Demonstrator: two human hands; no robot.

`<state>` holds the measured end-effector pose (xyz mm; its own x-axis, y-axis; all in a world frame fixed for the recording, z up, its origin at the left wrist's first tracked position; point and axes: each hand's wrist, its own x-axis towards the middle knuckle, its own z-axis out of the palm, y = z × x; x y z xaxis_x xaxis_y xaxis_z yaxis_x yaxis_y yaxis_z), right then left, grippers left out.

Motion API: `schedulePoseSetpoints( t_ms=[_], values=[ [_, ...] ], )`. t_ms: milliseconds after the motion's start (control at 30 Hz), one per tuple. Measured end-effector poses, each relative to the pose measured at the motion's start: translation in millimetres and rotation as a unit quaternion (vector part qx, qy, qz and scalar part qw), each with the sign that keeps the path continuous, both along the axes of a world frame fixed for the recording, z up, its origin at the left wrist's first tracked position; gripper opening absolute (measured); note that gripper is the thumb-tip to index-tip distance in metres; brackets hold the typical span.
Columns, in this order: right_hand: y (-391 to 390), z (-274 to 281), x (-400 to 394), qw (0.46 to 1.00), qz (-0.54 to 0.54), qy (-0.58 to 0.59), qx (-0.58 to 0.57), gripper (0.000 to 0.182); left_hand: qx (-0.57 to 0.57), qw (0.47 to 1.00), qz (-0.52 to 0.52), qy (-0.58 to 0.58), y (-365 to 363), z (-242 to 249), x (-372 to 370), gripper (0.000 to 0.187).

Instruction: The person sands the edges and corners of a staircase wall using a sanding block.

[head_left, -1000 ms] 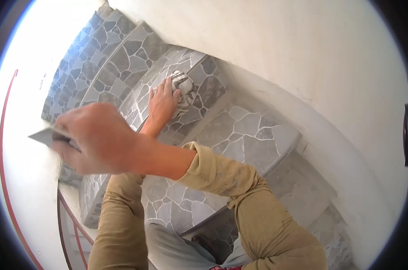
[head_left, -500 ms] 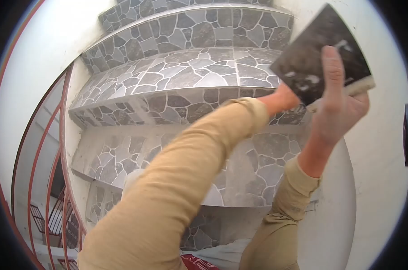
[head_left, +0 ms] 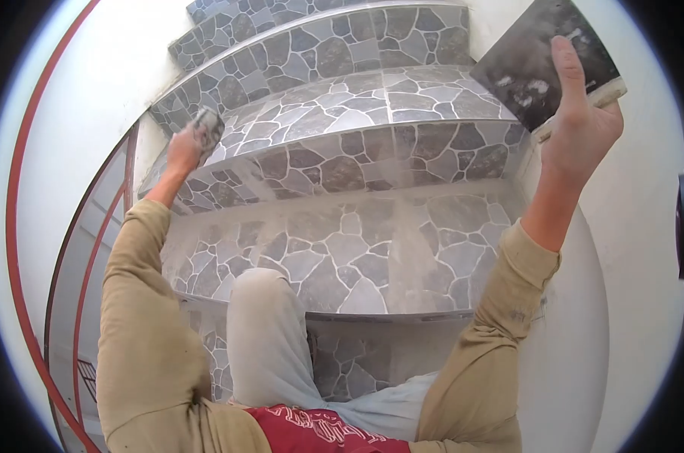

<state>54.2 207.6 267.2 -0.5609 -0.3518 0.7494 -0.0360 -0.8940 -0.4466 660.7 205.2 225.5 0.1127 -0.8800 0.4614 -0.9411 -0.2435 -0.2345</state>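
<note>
At the left end of a stone-patterned step, my left hand (head_left: 183,149) is closed around a crumpled grey rag (head_left: 209,130), close to the riser and tread. The rag is slightly blurred. Up by the right wall, my right hand (head_left: 581,140) grips a wide scraper (head_left: 534,79) by its pale edge strip, thumb laid along the dark square blade. Whitish smears mark that blade. Below the hands, a step tread (head_left: 349,249) with grey stone-look pieces and white joints carries a dusty film and pale streaks.
Red metal railing (head_left: 19,219) curves along the left side. White walls flank the stairs, and a rounded pale surface (head_left: 564,325) is at the lower right. My bent knee (head_left: 262,309) juts up against the lower step's edge.
My left hand has swung from beside the scraper at right across to the step's left end. The scraper and right hand have shifted slightly up. My view has shifted, showing my knee and shirt.
</note>
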Motion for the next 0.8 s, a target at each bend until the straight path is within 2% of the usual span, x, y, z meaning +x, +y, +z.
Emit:
schedulePoseSetpoints(
  t_ms=[33, 67, 133, 167, 200, 267, 333, 400, 500, 567, 633, 700, 733, 767, 800],
  values=[
    [2.4, 2.7, -3.3, 0.999, 0.025, -0.030, -0.011, 0.020, -0.138, 0.988, -0.027, 0.064, -0.3, 1.2, -8.5, 0.036],
    [3.7, 4.7, -4.1, 0.997, 0.051, -0.060, -0.023, 0.021, -0.135, 0.988, -0.027, 0.066, -3.8, -4.3, -20.2, 0.036],
    [2.7, 7.9, -4.9, 0.997, 0.036, -0.070, -0.029, 0.016, -0.055, 0.984, -0.141, 0.097, -25.4, -17.8, -65.2, 0.036],
    [5.2, 11.1, -7.7, 0.996, 0.020, -0.078, -0.043, 0.011, -0.063, 0.972, -0.215, 0.066, -38.2, -35.5, -92.5, 0.040],
    [14.1, 13.2, -8.6, 0.996, 0.006, -0.080, -0.044, 0.011, -0.071, 0.954, -0.290, 0.034, -55.2, -62.6, -120.3, 0.044],
    [32.7, 20.2, -1.0, 0.995, 0.065, -0.049, -0.056, 0.026, -0.063, 0.951, -0.303, -0.002, -111.9, -129.7, -172.1, 0.054],
    [33.3, 28.6, 6.1, 0.993, 0.055, -0.059, -0.091, 0.021, -0.067, 0.943, -0.323, 0.034, -119.1, -122.9, -259.0, 0.059],
    [38.3, 33.6, 11.7, 0.981, 0.100, -0.093, -0.135, 0.019, -0.040, 0.922, -0.383, 0.044, -136.1, -111.6, -320.1, 0.060],
    [44.4, 35.9, 13.1, 0.984, 0.132, -0.045, -0.109, 0.019, -0.001, 0.899, -0.436, 0.032, -164.7, -102.5, -377.8, 0.066],
    [43.7, 41.8, 13.8, 0.992, 0.080, -0.020, -0.096, 0.018, 0.020, 0.892, -0.450, 0.030, -170.4, -103.3, -404.1, 0.071],
    [39.9, 42.1, 8.2, 0.997, 0.025, 0.003, -0.073, 0.017, 0.030, 0.875, -0.482, 0.034, -162.8, -102.5, -397.9, 0.073],
    [35.2, 43.1, 0.4, 0.984, -0.029, 0.046, -0.172, 0.014, 0.023, 0.866, -0.498, 0.041, -157.0, -102.2, -366.3, 0.076],
    [45.2, 48.2, 2.4, 0.984, -0.038, 0.046, -0.167, 0.014, 0.020, 0.868, -0.495, 0.040, -151.6, -104.1, -340.0, 0.077],
    [62.8, 56.5, 5.2, 0.999, -0.002, -0.024, -0.037, 0.014, 0.008, 0.872, -0.489, 0.026, -147.1, -105.9, -310.5, 0.073],
    [72.1, 61.9, 1.1, 0.991, 0.029, -0.098, 0.086, 0.015, 0.004, 0.882, -0.471, 0.011, -135.7, -103.8, -286.2, 0.073]
  ],
)
